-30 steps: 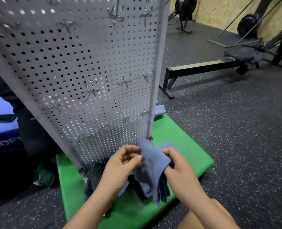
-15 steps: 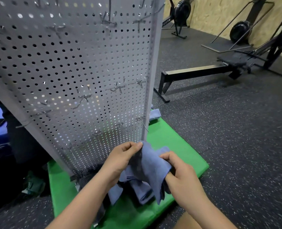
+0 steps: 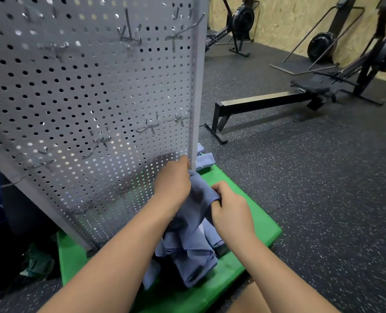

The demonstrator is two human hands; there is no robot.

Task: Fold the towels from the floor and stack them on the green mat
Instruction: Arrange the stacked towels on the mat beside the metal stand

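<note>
1. The left hand [image 3: 172, 181] is gripping the top of a blue-grey towel [image 3: 198, 199], with its fingers curled round the cloth, just beside the edge of the pegboard panel [image 3: 97, 98].
2. The right hand [image 3: 230, 208] is pinching a fold of the same towel, fingers curled into the fabric.
3. The towel is hanging between both hands above the green mat [image 3: 262, 222]. Its lower end is trailing into a loose heap of towels [image 3: 194, 260] lying on the mat.
4. The job looks partly done. Some folded towels [image 3: 204, 159] are showing at the mat's far corner behind the panel. The heap looks unfolded, and the held towel is not yet folded flat, so most of the folding and stacking seems to be waiting.
5. Counting: two hands, one towel in hand, one mat and one panel. The heap is holding several towels, too bunched to count. The far pile is showing at least two layers.
</note>
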